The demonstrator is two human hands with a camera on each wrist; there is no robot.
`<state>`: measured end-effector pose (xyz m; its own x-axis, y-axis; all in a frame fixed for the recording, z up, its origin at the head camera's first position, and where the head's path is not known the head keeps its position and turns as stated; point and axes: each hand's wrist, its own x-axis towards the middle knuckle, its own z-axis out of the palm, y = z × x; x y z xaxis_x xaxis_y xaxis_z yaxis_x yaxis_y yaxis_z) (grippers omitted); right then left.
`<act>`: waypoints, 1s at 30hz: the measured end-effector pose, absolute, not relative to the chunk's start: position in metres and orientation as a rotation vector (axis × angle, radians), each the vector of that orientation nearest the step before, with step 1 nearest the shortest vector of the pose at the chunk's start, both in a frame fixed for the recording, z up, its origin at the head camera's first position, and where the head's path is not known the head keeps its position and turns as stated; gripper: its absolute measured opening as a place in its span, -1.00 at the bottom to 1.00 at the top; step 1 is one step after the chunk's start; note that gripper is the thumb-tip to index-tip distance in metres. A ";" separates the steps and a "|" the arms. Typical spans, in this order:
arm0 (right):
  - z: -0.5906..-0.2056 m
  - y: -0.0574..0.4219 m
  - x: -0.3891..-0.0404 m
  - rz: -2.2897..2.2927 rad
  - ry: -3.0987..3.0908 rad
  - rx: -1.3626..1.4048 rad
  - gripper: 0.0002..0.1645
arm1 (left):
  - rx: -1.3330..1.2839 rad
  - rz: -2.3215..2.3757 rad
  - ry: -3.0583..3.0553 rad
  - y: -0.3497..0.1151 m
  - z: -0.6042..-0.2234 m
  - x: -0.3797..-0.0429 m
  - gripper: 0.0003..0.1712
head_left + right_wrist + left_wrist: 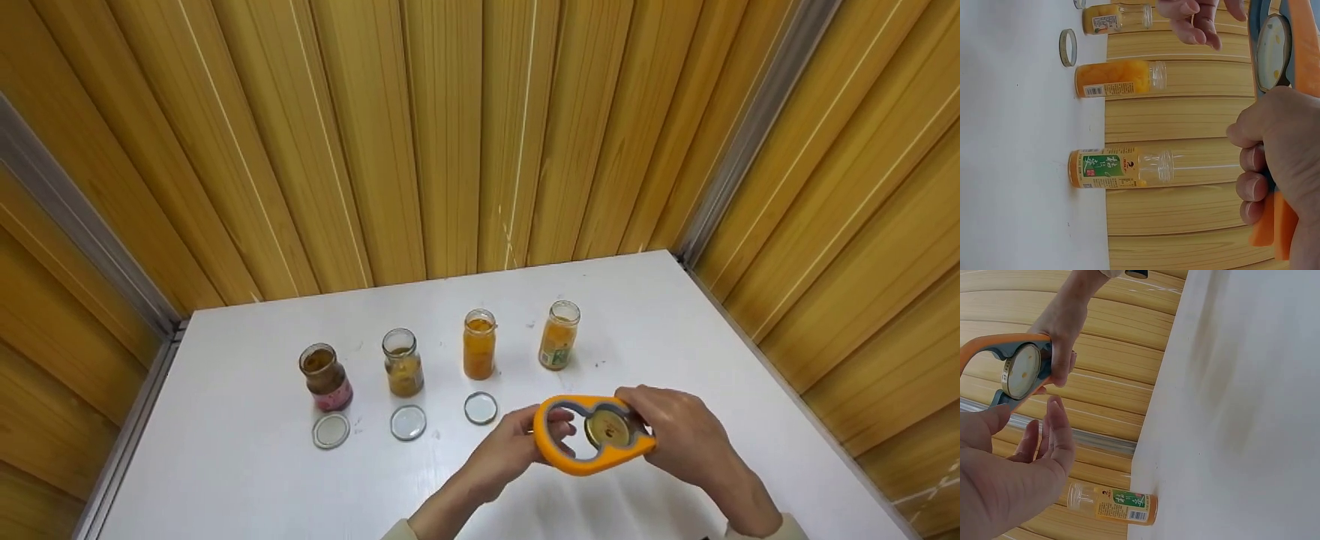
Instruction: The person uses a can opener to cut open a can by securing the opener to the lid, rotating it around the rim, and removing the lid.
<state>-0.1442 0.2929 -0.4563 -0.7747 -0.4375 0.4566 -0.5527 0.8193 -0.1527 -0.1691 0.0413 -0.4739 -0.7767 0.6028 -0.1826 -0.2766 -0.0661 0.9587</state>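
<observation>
My right hand (679, 431) grips an orange and grey jar opener (583, 468) above the front right of the table. A gold-rimmed lid (608, 429) sits in the opener's smaller opening, its pale inner face showing in the left wrist view. Beside the opener's wide end is my left hand (510, 450), its fingers partly visible through the large opening. In the left wrist view those fingers are loosely bent and hold nothing; whether they touch the opener I cannot tell. An uncapped jar with orange contents and a green label (1109, 169) stands nearest, beyond the hands.
Left of that jar stand another lidless orange jar (478, 349), a jar of yellowish contents (405, 371) and a dark jar with a pink label (328, 382). Before them lie three lids: right (481, 408), middle (408, 423) and left (331, 431). Wood-patterned walls (450, 135) border the white table (240, 465).
</observation>
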 end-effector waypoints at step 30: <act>-0.467 0.267 -0.135 0.417 -2.627 0.819 -0.30 | 0.394 1.999 1.345 0.031 -0.485 -0.143 -0.53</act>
